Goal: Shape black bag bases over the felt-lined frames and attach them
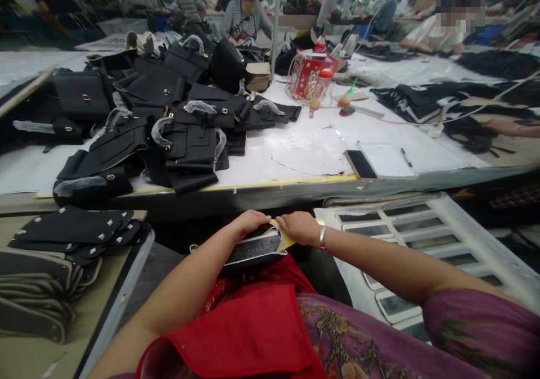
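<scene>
Above my lap lies a dark panel with a pale edge (255,248), a flat piece like a bag part. My left hand (250,223) is closed on its far edge, thumb and fingers pinched together. Close beside it, my right hand (300,228) is closed on a yellow strip (287,240) at the panel's right end. The two thumbs nearly meet. The undersides of the fingers are hidden, and so is how the strip is joined to the panel. A red apron (236,328) is below the panel.
Black bags (194,143) with wrapped handles crowd the white table (295,154) ahead. A phone (360,164) and notepad (386,159) lie near its edge. Stacked dark panels (37,278) are at left; a white slotted rack (399,221) stands at right. Several people work beyond.
</scene>
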A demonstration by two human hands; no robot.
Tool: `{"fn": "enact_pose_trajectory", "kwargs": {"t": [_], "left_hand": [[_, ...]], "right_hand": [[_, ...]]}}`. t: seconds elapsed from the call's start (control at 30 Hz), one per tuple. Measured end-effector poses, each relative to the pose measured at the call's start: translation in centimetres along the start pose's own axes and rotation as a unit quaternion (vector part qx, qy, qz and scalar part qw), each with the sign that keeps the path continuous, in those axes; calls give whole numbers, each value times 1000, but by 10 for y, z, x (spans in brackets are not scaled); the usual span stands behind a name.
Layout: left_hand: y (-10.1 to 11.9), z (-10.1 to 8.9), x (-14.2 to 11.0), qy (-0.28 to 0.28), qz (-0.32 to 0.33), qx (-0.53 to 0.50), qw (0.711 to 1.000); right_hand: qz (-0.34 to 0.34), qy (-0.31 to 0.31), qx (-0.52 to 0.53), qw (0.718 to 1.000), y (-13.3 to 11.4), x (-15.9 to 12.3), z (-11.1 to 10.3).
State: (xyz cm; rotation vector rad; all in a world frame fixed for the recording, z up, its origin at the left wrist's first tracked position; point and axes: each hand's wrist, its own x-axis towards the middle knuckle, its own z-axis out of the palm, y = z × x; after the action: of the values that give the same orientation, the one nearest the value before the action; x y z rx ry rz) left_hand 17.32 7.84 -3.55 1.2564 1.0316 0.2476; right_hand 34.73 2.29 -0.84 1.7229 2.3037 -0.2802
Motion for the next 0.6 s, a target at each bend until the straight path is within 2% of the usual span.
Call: {"fn": "enact_pose_trajectory", "kwargs": {"t": [0.37, 0.6], "left_hand": [[-3, 0, -24, 2, -7, 91, 996], [-6, -5, -33, -1, 19, 173, 985]], "right_hand": [[-126, -24, -30, 991, 5, 3, -3], [-139, -26, -13, 990, 2, 12, -8]]}}
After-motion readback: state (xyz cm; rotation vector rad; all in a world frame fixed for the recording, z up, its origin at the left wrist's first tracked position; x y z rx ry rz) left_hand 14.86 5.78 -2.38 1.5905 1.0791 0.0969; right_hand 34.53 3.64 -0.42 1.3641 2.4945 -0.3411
